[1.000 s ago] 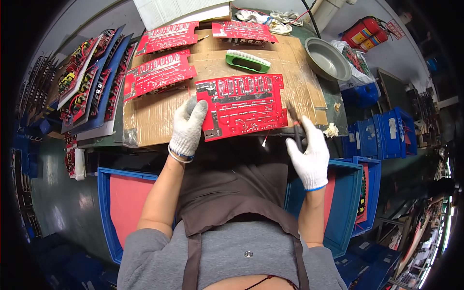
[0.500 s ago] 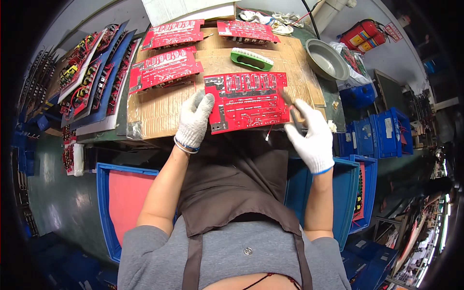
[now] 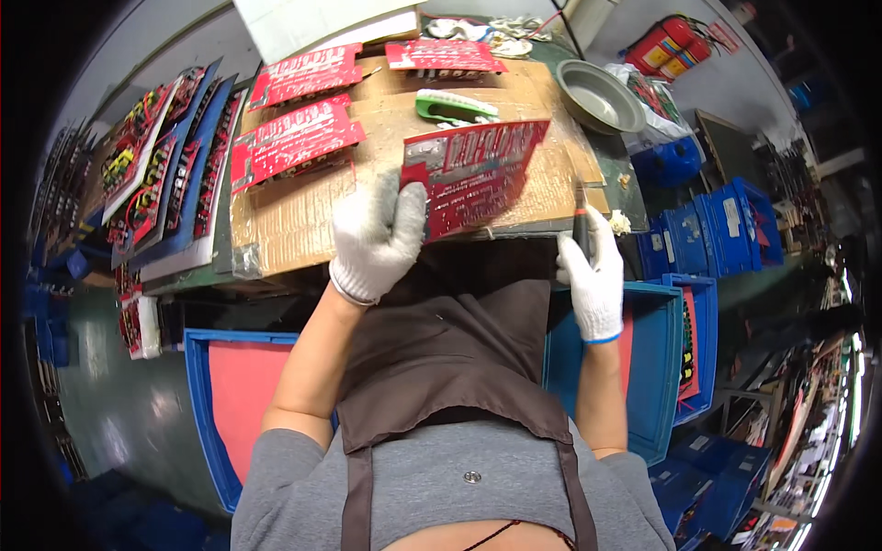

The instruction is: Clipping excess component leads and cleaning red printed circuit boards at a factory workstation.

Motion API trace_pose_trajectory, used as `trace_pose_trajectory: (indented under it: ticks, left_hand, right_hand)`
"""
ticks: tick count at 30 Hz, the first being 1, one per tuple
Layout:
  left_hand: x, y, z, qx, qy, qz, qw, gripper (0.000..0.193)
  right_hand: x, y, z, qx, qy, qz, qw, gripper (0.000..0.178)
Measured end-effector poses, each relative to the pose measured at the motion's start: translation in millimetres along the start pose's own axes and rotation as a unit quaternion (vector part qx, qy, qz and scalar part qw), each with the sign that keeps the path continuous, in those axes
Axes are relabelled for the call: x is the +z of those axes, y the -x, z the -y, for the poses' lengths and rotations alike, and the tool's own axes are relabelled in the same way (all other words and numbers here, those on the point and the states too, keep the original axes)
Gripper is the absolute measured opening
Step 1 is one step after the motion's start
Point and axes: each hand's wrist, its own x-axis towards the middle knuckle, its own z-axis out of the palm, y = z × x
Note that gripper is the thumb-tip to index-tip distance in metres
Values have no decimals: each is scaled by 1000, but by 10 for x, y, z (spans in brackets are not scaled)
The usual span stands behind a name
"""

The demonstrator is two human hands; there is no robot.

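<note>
My gloved left hand (image 3: 378, 234) is closed on the left edge of a red circuit board (image 3: 478, 174). The board is tilted and turned at an angle above the near edge of the workbench, slightly blurred by motion. In my gloved right hand (image 3: 593, 280) is a slim hand tool (image 3: 581, 225) with a dark handle touched with orange and a narrow tip pointing away from me; its exact kind is unclear. The tool is apart from the board. Just beyond the board lies a green brush (image 3: 455, 107) with white bristles, partly covered by the board's upper edge.
Three more red circuit boards lie on the cardboard (image 3: 285, 225), including one board (image 3: 299, 138) at left. A grey metal bowl (image 3: 602, 96) stands at the back right. Boards on panels (image 3: 184, 156) lean at left. Blue bins (image 3: 197, 404) flank my lap.
The circuit board has swung from facing me to a steep angle. My right hand has drawn the tool away from the board's right edge. The view has shifted a little.
</note>
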Motion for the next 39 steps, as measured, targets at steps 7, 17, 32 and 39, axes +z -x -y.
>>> trace_pose_trajectory:
  ticks: [7,17,32,39]
  left_hand:
    - [-267,-685,-553,302,-192,215,909,34]
    - [-287,-769,-279,262,-131,12,956,20]
    - [-139,-237,643,-292,296,-320,851,15]
    - [-127,-285,766,-307,302,-304,850,15]
  right_hand:
    - [137,-68,355,170,-472,136,854,38]
    - [175,-341,488,118,-196,136,964,40]
    - [11,-1279,-40,-220,561,61,795,61]
    - [379,-1365,103,-311,510,63,800,40]
